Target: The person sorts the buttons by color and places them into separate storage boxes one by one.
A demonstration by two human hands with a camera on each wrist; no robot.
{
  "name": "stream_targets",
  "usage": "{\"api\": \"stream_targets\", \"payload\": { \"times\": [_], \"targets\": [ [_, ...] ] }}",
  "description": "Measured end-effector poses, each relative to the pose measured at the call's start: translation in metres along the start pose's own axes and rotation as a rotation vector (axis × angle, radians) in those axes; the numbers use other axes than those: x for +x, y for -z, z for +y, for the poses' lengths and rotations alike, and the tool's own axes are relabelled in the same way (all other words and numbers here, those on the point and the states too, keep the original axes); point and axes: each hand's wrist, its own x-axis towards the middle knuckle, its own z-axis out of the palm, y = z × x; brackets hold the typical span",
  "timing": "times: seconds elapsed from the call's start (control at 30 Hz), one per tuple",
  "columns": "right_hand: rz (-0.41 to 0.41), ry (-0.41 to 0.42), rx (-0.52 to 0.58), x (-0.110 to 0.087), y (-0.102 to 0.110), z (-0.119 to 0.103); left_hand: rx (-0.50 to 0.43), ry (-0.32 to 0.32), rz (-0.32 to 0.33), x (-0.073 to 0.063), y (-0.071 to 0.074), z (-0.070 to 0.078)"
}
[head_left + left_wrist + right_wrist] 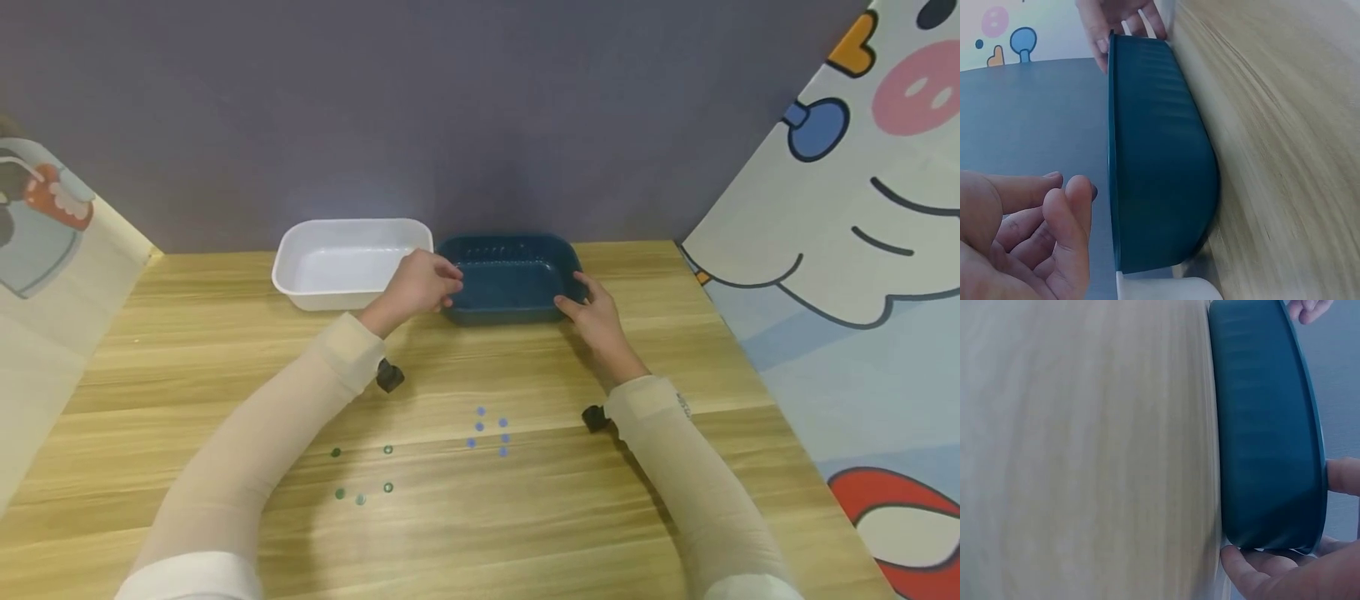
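Note:
A dark teal plastic basin (pixel 510 287) stands on the table against the grey back panel. My right hand (pixel 597 321) grips its right end, thumb at the rim and fingers along the outer end wall, as the right wrist view shows. Near the left end of its rim, my left hand (pixel 420 287) hovers with loosely bent fingers. In the left wrist view those fingers (pixel 1066 212) stand apart from the basin wall; a dark spot at one fingertip is too small to identify. Beside the basin sits a white basin (pixel 322 300), partly hidden by the left hand.
Several small blue discs (pixel 503 438) lie mid-table. Several small green discs (pixel 387 487) are scattered to their left. The grey panel (pixel 480 125) rises behind both basins. A cartoon-printed panel (pixel 862 275) flanks the table's right side, another printed panel (pixel 60 333) its left.

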Motion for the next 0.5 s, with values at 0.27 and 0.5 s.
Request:
{"api": "stream_targets", "payload": {
  "times": [0.27, 0.5],
  "targets": [
    [0.022, 0.014, -0.027, 0.000, 0.000, 0.000, 0.036, -0.057, 0.028, -0.020, 0.009, -0.008],
    [0.011, 0.022, -0.028, -0.002, 0.000, -0.001, 0.025, -0.025, -0.003, -0.039, 0.016, -0.013]
  ]
}}
